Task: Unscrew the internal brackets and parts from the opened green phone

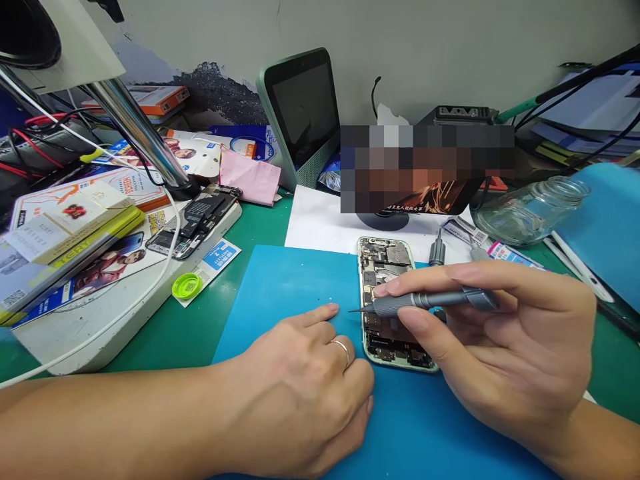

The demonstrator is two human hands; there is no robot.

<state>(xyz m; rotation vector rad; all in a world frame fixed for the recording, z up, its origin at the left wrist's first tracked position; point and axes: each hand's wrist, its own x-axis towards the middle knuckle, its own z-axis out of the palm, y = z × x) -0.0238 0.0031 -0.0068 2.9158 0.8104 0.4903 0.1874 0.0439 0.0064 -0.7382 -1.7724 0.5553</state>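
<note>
An opened phone [369, 267], its circuit board and inner parts exposed, lies on a blue mat [295, 280]. My right hand [520, 333] holds a grey precision screwdriver [400, 305] between thumb and fingers, nearly level across the phone. Its thin tip points left, just past the phone's left edge. My left hand [315, 373], with a ring on one finger, rests on the mat left of the phone. Its index finger is stretched out and the other fingers are curled; the thumb is hidden. Tiny specks, perhaps screws, lie by that fingertip. A second screwdriver [437, 250] is behind the phone.
At left, a phone screen assembly [193, 220] and several boxes sit on a white base [125, 327], near a green round lid [187, 286]. A smart display [303, 107] stands at the back, beside a partly blurred screen [440, 193]. A glass jar [525, 210] is at right.
</note>
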